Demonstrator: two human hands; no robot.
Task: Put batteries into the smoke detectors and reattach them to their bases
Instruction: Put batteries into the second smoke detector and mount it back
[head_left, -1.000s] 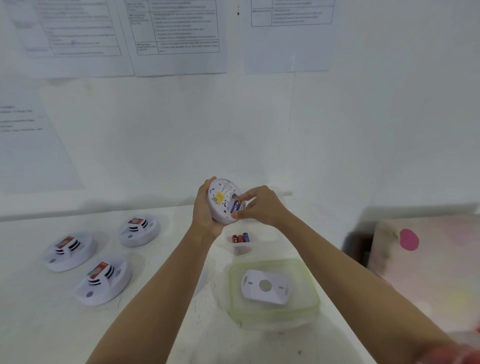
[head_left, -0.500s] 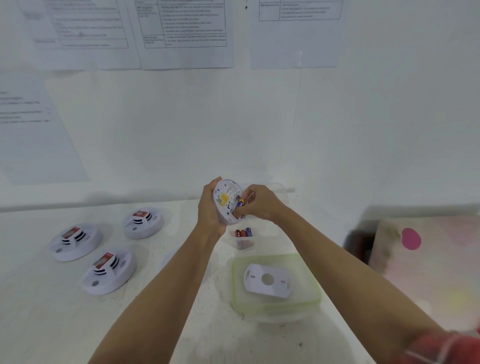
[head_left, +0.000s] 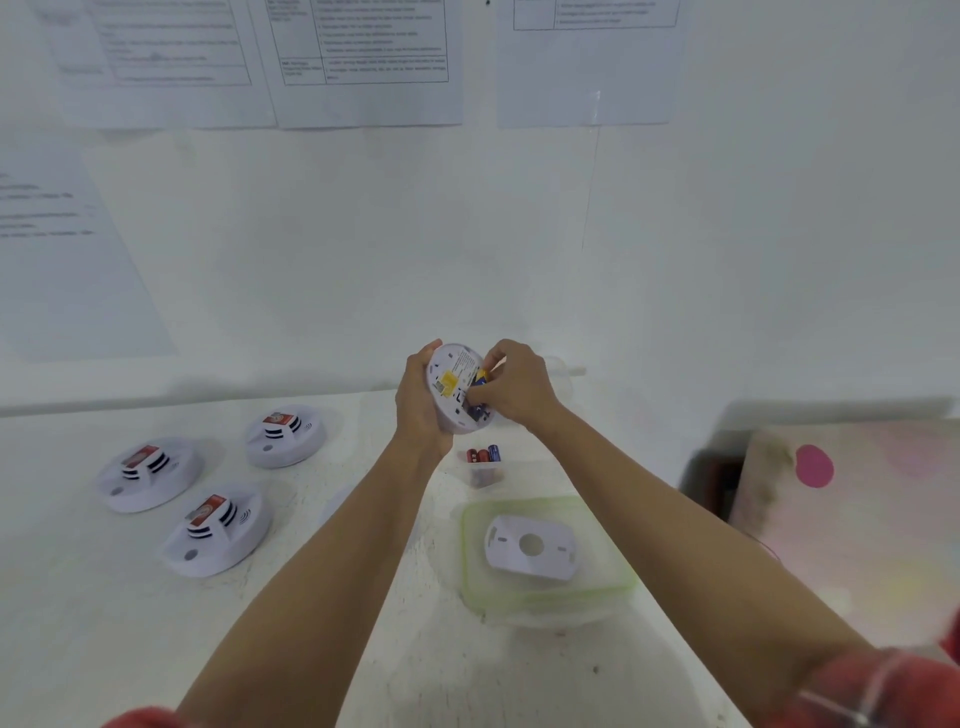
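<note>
Left hand (head_left: 422, 397) holding detector (head_left: 453, 387), right hand (head_left: 514, 385) pinching battery (head_left: 480, 378)

Bright, flat, washed-out light — white wall (head_left: 363, 260) and table (head_left: 78, 623) nearly blow out. One dark shadow patch (head_left: 709, 467) far right. Fisheye bend at edges; text on papers (head_left: 363, 62) unreadable, sleeve (head_left: 883, 686) bottom right smeared.

On the left of the table (head_left: 78, 623) lie three smoke detectors: the far-left detector (head_left: 148, 473), the rear detector (head_left: 284, 435) nearer the wall, and the near detector (head_left: 215, 527) in front. Above the table's middle the left hand (head_left: 421, 405) grips a fourth detector (head_left: 454, 387) (its back faces the camera), and the right hand (head_left: 517, 387) pinches a battery (head_left: 480, 376) against it. Beneath them stands a cup of batteries (head_left: 484, 462); in front of that, a container (head_left: 618, 582) holds a base plate (head_left: 530, 545).
</note>
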